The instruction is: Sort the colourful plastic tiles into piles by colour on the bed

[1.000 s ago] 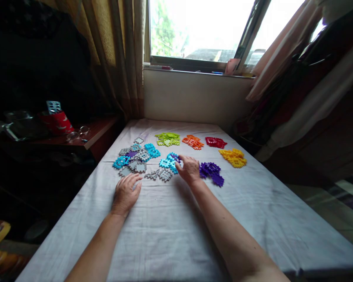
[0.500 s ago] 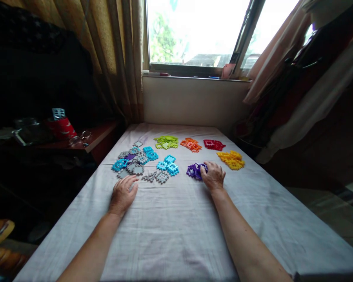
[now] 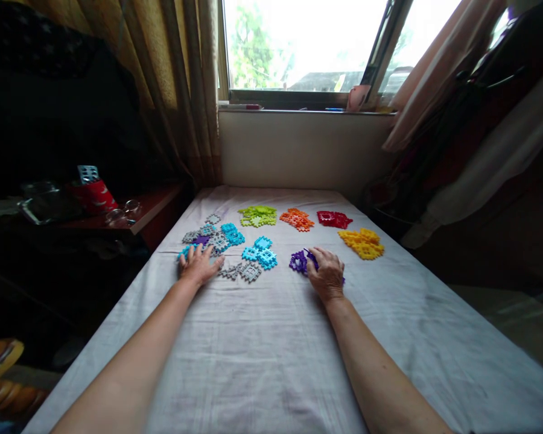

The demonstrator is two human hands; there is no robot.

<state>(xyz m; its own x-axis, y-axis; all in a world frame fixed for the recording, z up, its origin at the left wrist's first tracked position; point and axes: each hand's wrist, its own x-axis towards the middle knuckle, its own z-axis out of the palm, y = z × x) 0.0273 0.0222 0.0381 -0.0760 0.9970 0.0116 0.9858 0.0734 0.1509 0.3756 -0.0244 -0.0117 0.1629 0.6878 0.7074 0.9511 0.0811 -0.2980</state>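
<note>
My left hand (image 3: 200, 266) lies with spread fingers over the near edge of a mixed pile of gray (image 3: 218, 242), blue (image 3: 232, 234) and purple (image 3: 202, 240) notched plastic tiles; its palm hides some of them. My right hand (image 3: 326, 274) rests on a small heap of purple interlocking tiles (image 3: 298, 261), its fingers stretched over them and covering part of the heap. Between the hands are a group of blue tiles (image 3: 263, 255) and a few gray tiles (image 3: 250, 271).
Farther back lie lime-green (image 3: 257, 216), orange (image 3: 297, 219), red (image 3: 334, 219) and yellow (image 3: 362, 243) tile heaps. A pale cloth (image 3: 253, 355) covers the table. On the left, a side table (image 3: 158, 208) holds a red cup (image 3: 95, 196) and glasses (image 3: 123, 212). Clothes hang at the right.
My left hand has moved forward and right, from beside the mixed pile onto it, its fingers spreading. My right hand stays at the purple heap, where some purple now shows at its right side.
</note>
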